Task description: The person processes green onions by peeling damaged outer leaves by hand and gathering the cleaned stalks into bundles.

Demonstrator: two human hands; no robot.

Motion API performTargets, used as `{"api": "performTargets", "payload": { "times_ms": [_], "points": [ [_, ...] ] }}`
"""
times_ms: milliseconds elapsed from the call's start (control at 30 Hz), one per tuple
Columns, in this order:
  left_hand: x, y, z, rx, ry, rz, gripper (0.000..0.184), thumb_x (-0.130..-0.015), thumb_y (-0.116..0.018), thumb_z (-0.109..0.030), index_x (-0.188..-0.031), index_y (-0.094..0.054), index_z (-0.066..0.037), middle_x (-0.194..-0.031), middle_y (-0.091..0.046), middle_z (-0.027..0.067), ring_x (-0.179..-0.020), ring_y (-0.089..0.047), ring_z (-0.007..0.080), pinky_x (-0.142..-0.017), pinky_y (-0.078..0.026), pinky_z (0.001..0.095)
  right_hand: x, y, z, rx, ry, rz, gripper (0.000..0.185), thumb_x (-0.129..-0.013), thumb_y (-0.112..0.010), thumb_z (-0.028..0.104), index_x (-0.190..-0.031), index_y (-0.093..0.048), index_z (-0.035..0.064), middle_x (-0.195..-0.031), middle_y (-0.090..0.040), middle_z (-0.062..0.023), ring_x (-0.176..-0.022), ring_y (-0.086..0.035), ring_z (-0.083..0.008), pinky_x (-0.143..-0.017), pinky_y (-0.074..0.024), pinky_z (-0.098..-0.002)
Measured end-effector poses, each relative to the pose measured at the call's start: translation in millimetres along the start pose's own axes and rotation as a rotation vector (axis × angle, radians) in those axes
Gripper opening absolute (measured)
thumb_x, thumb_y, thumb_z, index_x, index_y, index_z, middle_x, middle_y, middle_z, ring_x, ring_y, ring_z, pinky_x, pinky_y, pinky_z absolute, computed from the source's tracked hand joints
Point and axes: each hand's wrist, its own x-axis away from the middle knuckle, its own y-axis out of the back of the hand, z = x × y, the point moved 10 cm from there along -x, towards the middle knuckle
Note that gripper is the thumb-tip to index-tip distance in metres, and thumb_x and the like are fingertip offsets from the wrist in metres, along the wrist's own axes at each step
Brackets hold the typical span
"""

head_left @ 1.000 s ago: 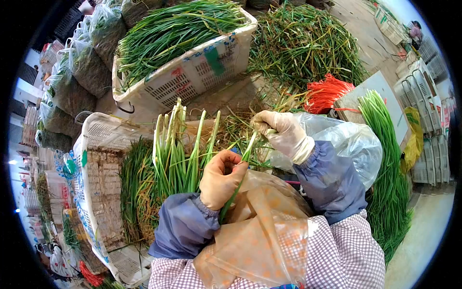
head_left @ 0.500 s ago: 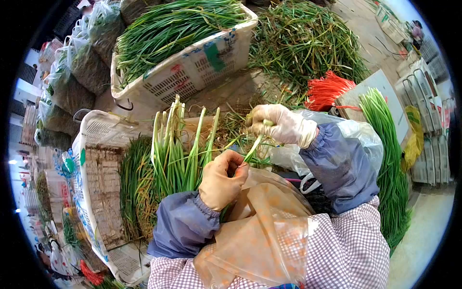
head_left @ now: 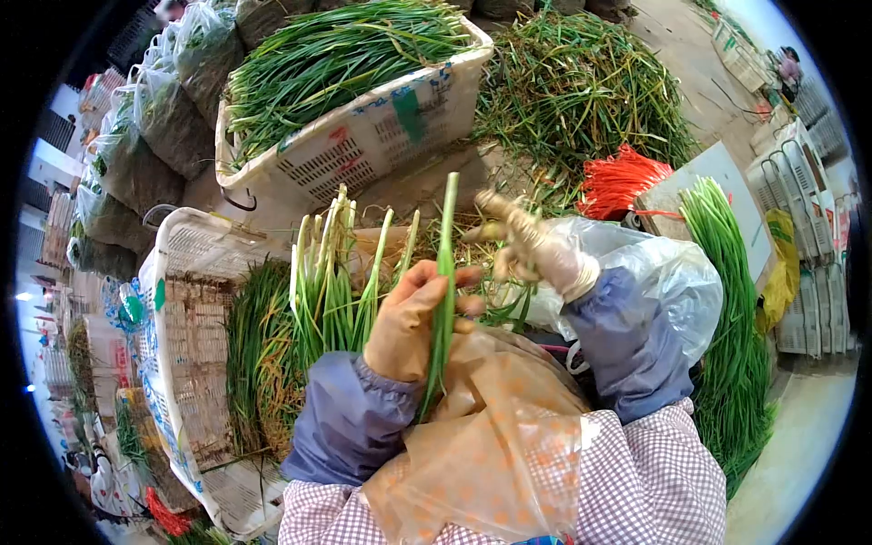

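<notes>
A green stalk with a pale upper end stands nearly upright against my left hand, which wears a glove with bare fingertips and has the stalk between thumb and fingers. To its right, my gloved right hand has its fingers spread, slightly blurred, with some leaf bits just below it. Left of my hands, a row of stalks stands with white ends up beside darker leaves in a white crate. A translucent apron covers my lap.
A second white crate full of green stalks is ahead, with a heap of leaves to its right. Red ties lie near a board. Long green bunches are at the right, beside a clear plastic bag. Bags line the left.
The stalk, earlier slanting between both hands, is now upright in my left hand. My right hand has let go of it and opened its fingers. My left fingers have extended somewhat.
</notes>
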Motion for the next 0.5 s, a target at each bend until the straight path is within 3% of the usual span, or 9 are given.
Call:
{"api": "performTargets", "payload": {
  "times_ms": [33,133,200,233,267,333,400,467,500],
  "points": [
    [-3.3,-13.8,-1.2,0.022,-0.033,0.045,0.012,-0.094,-0.052,-0.015,-0.1,-0.048,-0.006,-0.124,-0.053,0.0148,-0.086,-0.062,0.0224,-0.067,-0.053,0.0305,-1.8,-19.3,-11.5,-0.087,-0.002,0.071,0.074,-0.089,-0.047,0.058,-0.145,-0.026,0.0141,-0.116,-0.058,-0.0109,-0.069,-0.059,-0.0098,-0.048,-0.0405,-0.0199],
    [-22.2,-25.5,-0.2,0.019,-0.181,0.198,0.009,-0.093,-0.052,-0.009,-0.099,-0.049,-0.003,-0.135,-0.045,0.0133,-0.083,-0.06,0.0161,-0.066,-0.054,0.0283,21.1,-53.1,-40.4,-0.239,-0.238,0.03,0.054,-0.091,-0.043,0.058,-0.126,-0.05,0.017,-0.098,-0.06,-0.0004,-0.066,-0.055,-0.0044,-0.049,-0.0383,-0.0186],
    [-30.6,-18.9,3.5,-0.298,-0.247,0.11,0.007,-0.093,-0.051,-0.006,-0.098,-0.049,-0.002,-0.121,-0.053,0.0104,-0.077,-0.058,0.0114,-0.064,-0.052,0.0248,35.5,-59.0,-54.5,-0.302,-0.195,0.098,0.049,-0.091,-0.044,0.057,-0.119,-0.053,0.0169,-0.098,-0.06,0.0021,-0.073,-0.055,-0.0047,-0.053,-0.0394,-0.0179],
    [-24.6,-22.5,8.4,-0.429,-0.092,0.059,0.007,-0.093,-0.052,-0.006,-0.098,-0.048,-0.002,-0.098,-0.056,0.0052,-0.072,-0.055,0.0084,-0.06,-0.049,0.0224,46.2,-56.4,-68.1,-0.503,-0.32,0.063,0.048,-0.091,-0.046,0.055,-0.118,-0.054,0.0163,-0.1,-0.061,0.0028,-0.08,-0.056,-0.0058,-0.056,-0.04,-0.0177],
    [-27.0,-23.1,10.4,-0.514,-0.123,0.061,0.008,-0.092,-0.053,-0.007,-0.098,-0.049,-0.003,-0.08,-0.052,0.0016,-0.068,-0.053,0.0081,-0.058,-0.047,0.0233,52.1,-53.0,-69.3,-0.504,-0.324,0.06,0.048,-0.091,-0.046,0.055,-0.118,-0.054,0.0163,-0.1,-0.061,0.0028,-0.08,-0.056,-0.0058,-0.056,-0.04,-0.0177],
    [-31.4,-20.4,12.8,-0.657,-0.221,0.064,0.008,-0.092,-0.053,-0.008,-0.097,-0.049,-0.003,-0.077,-0.053,0.0016,-0.065,-0.052,0.0086,-0.056,-0.046,0.0241,61.3,-43.2,-61.8,-0.495,-0.287,0.009,0.046,-0.091,-0.049,0.052,-0.12,-0.054,0.0168,-0.102,-0.062,0.0027,-0.085,-0.057,-0.0063,-0.053,-0.0388,-0.017],
    [-36.8,-2.4,-5.4,-0.727,-0.419,-0.051,0.007,-0.092,-0.054,-0.009,-0.095,-0.049,-0.004,-0.075,-0.052,0.0015,-0.064,-0.05,0.0085,-0.055,-0.044,0.0247,69.9,-44.6,-5.5,-0.469,-0.066,0.236,0.059,-0.092,-0.046,0.051,-0.135,-0.044,0.0102,-0.131,-0.051,-0.0094,-0.106,-0.059,-0.0213,-0.043,-0.0346,-0.0155],
    [-37.5,12.0,-7.1,-0.698,-0.319,-0.091,0.006,-0.093,-0.051,-0.008,-0.092,-0.047,-0.003,-0.079,-0.06,0.0076,-0.07,-0.06,0.0157,-0.065,-0.05,0.0287,76.2,-43.0,16.2,-0.488,0.034,0.342,0.065,-0.093,-0.041,0.053,-0.137,-0.04,0.0046,-0.14,-0.041,-0.0121,-0.112,-0.057,-0.0275,-0.041,-0.0349,-0.0151],
    [-38.2,14.1,-3.3,-0.552,-0.272,-0.096,0.007,-0.093,-0.052,-0.009,-0.091,-0.048,-0.003,-0.08,-0.061,0.0081,-0.071,-0.061,0.0163,-0.066,-0.05,0.0289,81.0,-9.0,24.6,-0.413,0.114,0.197,0.067,-0.094,-0.039,0.053,-0.137,-0.038,0.0023,-0.139,-0.041,-0.0127,-0.108,-0.059,-0.0264,-0.04,-0.0356,-0.0147]
  ]
}}
